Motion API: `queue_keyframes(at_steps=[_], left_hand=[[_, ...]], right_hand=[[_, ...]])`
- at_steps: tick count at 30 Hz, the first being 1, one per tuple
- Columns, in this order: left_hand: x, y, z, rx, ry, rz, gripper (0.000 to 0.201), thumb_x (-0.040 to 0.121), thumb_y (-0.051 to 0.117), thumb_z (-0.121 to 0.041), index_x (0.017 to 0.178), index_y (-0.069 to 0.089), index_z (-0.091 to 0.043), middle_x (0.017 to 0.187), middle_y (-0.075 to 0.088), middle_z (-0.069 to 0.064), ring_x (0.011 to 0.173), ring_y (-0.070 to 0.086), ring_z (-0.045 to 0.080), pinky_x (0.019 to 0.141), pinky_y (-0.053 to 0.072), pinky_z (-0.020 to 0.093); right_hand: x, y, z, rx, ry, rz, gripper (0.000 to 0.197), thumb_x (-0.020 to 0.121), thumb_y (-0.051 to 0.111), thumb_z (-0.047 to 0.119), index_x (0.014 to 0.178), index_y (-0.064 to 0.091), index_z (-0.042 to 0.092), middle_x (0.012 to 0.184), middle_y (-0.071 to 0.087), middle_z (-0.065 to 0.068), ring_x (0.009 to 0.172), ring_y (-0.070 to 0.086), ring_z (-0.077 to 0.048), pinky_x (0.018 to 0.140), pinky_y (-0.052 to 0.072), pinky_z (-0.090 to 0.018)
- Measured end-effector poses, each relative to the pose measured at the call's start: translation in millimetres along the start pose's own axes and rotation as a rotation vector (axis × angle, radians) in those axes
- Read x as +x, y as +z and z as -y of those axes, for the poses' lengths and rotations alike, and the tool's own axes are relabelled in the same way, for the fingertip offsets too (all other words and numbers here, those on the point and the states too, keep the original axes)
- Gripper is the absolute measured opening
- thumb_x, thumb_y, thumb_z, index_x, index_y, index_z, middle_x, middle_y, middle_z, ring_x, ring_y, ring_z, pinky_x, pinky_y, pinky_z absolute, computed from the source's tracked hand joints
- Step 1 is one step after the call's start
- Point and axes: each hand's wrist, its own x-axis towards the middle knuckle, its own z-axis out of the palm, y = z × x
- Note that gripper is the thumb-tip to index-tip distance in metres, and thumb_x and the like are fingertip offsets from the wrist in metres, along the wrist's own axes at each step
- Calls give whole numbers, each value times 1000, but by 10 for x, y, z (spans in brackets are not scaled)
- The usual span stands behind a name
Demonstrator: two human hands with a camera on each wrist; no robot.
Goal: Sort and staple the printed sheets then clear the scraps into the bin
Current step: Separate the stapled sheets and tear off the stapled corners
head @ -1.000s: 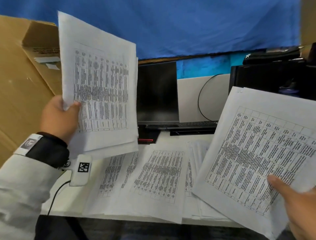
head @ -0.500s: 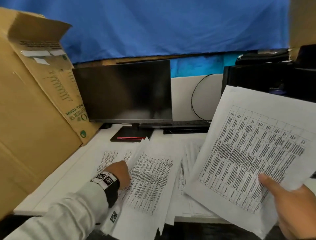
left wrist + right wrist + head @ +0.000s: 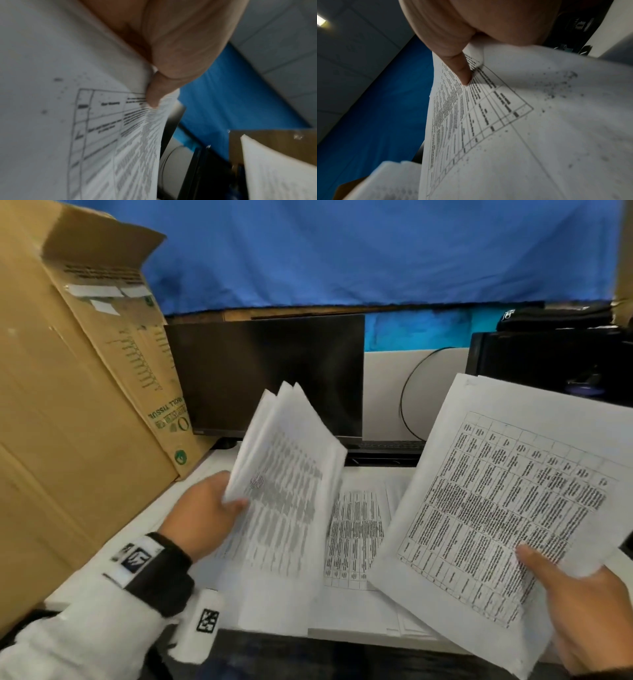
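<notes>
At nine o'clock stands a cardboard box (image 3: pixel 78 412), tilted against the desk (image 3: pixel 202 474). Beside it, the left hand (image 3: pixel 205 513) pinches a small bundle of printed sheets (image 3: pixel 287 501) by its left edge, thumb on top, lifted above the loose sheets (image 3: pixel 356 529) lying on the desk at six o'clock. Behind is a dark monitor (image 3: pixel 267 374). At four o'clock the right hand (image 3: pixel 582 611) grips another printed stack (image 3: pixel 507 508), thumb pressed on the table print.
</notes>
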Motion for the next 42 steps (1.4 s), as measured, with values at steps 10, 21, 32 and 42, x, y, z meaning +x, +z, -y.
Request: queue_keyframes(at_steps=[10, 21, 32, 42], left_hand=[[-177, -401, -75, -810, 195, -222, 23, 94, 62, -12, 114, 68, -23, 113, 75, 7, 103, 72, 23, 89, 57, 41], [-276, 663, -29, -756, -24, -45, 23, 98, 60, -24, 118, 65, -33, 113, 75, -11, 106, 70, 11, 97, 54, 42], [-211, 612, -284, -756, 180, -178, 31, 97, 59, -22, 116, 51, -44, 111, 68, -28, 104, 65, -7, 81, 53, 14], [-379, 908, -160, -812, 87, -152, 28, 100, 53, -22, 105, 56, -49, 108, 69, -22, 99, 64, -3, 82, 47, 24]], right_hand=[[-260, 728, 440, -89, -190, 316, 33, 88, 67, 7, 108, 68, 34, 96, 76, 11, 87, 72, -8, 74, 54, -28], [-655, 1116, 535, -38, -147, 631, 45, 97, 35, 58, 112, 69, 32, 98, 77, 12, 91, 73, -6, 78, 58, -22], [-558, 1167, 623, -219, -452, 503, 42, 91, 63, 9, 112, 54, 44, 100, 68, 31, 91, 64, 13, 63, 48, -2], [-573, 1171, 478, -121, -377, 468, 47, 95, 50, -2, 111, 48, 43, 98, 66, 34, 87, 65, 12, 66, 47, -14]])
